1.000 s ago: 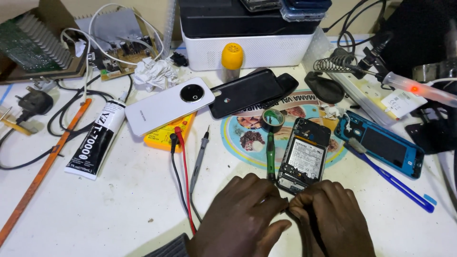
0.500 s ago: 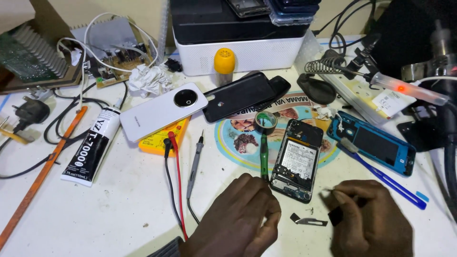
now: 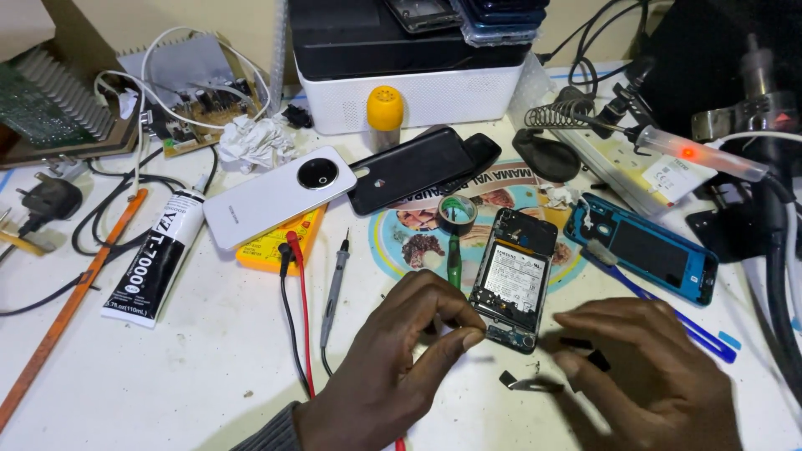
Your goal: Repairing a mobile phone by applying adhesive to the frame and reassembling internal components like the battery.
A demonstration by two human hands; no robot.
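My left hand [image 3: 401, 359] pinches thumb to forefinger just beside the near end of the opened phone [image 3: 514, 280], which lies on the counter [image 3: 167, 367] near centre; I can't tell whether anything sits in that pinch. My right hand [image 3: 652, 376] is blurred, holding a small dark piece [image 3: 597, 359]. A metal strip [image 3: 526, 384] lies between them. The tweezers [image 3: 454, 259] stand partly hidden behind my left fingers.

Right hand [image 3: 660, 376]: motion-blurred, wrist cut by lower edge; fingers [image 3: 576, 365] hide part of a small dark piece [image 3: 598, 359], kind unclear. Left hand [image 3: 393, 367]: forearm cut off below. Flat metal scrap [image 3: 528, 384] between both fingers, too small to identify.
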